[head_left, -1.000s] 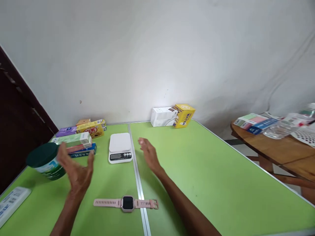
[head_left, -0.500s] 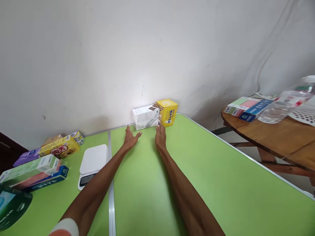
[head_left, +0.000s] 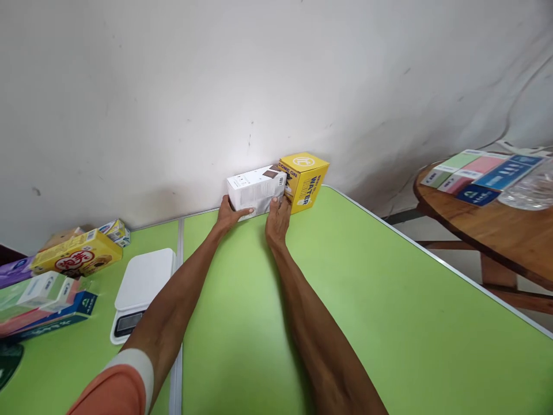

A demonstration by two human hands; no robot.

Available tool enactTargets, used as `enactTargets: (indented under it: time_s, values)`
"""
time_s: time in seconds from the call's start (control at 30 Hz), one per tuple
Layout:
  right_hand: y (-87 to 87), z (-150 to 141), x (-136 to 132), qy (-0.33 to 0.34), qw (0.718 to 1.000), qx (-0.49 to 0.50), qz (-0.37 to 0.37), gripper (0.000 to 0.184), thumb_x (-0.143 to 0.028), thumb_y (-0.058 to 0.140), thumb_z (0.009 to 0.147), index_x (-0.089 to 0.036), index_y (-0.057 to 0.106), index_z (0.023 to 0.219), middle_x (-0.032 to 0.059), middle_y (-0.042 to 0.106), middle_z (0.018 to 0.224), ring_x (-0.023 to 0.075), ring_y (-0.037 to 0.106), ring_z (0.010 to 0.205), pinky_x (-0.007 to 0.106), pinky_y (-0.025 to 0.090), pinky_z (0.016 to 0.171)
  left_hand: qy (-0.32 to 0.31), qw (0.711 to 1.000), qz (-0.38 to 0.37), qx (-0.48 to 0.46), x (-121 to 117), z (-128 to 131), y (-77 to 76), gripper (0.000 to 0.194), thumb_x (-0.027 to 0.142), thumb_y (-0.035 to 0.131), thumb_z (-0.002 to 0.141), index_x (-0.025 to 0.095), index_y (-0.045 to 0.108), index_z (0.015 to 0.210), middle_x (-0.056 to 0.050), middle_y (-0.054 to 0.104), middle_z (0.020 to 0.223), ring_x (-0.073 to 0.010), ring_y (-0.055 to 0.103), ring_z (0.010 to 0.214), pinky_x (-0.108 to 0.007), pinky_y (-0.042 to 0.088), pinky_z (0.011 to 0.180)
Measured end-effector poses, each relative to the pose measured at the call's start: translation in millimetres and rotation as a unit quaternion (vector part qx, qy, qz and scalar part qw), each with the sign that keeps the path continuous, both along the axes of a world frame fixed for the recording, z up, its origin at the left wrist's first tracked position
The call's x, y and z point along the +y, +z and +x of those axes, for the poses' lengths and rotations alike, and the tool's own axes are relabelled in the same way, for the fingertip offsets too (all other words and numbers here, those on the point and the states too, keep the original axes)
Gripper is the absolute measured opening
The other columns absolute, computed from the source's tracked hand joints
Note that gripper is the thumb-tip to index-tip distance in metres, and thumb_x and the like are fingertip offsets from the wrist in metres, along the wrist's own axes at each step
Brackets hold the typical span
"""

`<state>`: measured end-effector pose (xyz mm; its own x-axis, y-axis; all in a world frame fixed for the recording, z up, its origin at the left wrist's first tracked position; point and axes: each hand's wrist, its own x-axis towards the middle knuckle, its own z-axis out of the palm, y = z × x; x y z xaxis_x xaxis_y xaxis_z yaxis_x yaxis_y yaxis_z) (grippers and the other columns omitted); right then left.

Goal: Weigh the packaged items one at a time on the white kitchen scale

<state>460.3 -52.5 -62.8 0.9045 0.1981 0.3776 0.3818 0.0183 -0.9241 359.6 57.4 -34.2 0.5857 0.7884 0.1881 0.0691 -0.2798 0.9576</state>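
A white box point(head_left: 254, 190) with brown squares printed on top stands against the wall at the table's far edge. My left hand point(head_left: 228, 216) is closed round its left end, the thumb lying across the front and the fingers partly hidden behind the end. At the other end my right hand point(head_left: 277, 219) grips the box, thumb on its front and fingertips tucked in by a yellow box point(head_left: 307, 183). That yellow box, marked "WATER", stands upright just to the right, touching or nearly touching the white one.
On the green table point(head_left: 367, 311), a white kitchen scale point(head_left: 147, 279) sits left of a metal seam. Further left lie a yellow snack box point(head_left: 78, 253) and a stack of tissue-like boxes point(head_left: 47, 300). A round wooden table point(head_left: 518, 242) at right bears flat boxes point(head_left: 479, 173) and clear plastic.
My left hand has moved in from beside the white box and closed on its left end. My right hand has closed at the right end. The view has turned slightly.
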Motion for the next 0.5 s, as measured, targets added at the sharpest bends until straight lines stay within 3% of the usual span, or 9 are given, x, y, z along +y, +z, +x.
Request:
enactTargets:
  time_s: [0.17,0.33,0.5]
  values:
    - [5.0,-7,-8,-0.08,0.996,0.031,0.006,0.078,-0.074,0.025,0.099,-0.017,0.061,0.139,0.0244,0.055,0.138,0.0403,0.046,0.137,0.062,0.03,0.119,-0.013,1.0,0.008,0.014,-28,-32,-0.5,0.083,0.036,0.098,0.059,0.018,0.054,0.127,-0.017,0.069,0.132,-0.0312,0.065,0.12,-0.047,0.053,0.104]
    - [11.7,-38,-36,-0.033,0.997,0.066,0.022,0.077,-0.072,0.018,0.099,-0.018,0.065,0.126,0.0194,0.067,0.128,0.0353,0.059,0.124,0.054,0.042,0.11,-0.013,1.0,-0.007,0.009,-64,-76,-3.1,0.082,0.035,0.097,0.06,0.02,0.055,0.129,-0.013,0.068,0.131,-0.0286,0.065,0.12,-0.044,0.053,0.104]
    - [16.5,-87,-80,-0.03,0.995,0.1,0.003,0.072,-0.075,0.023,0.093,-0.019,0.066,0.107,0.0175,0.071,0.116,0.0327,0.063,0.113,0.05,0.045,0.104,0.02,1.0,-0.004,0.022,-106,-123,-1.4,0.079,0.035,0.098,0.059,0.021,0.056,0.124,-0.01,0.069,0.124,-0.029,0.064,0.117,-0.047,0.051,0.104]
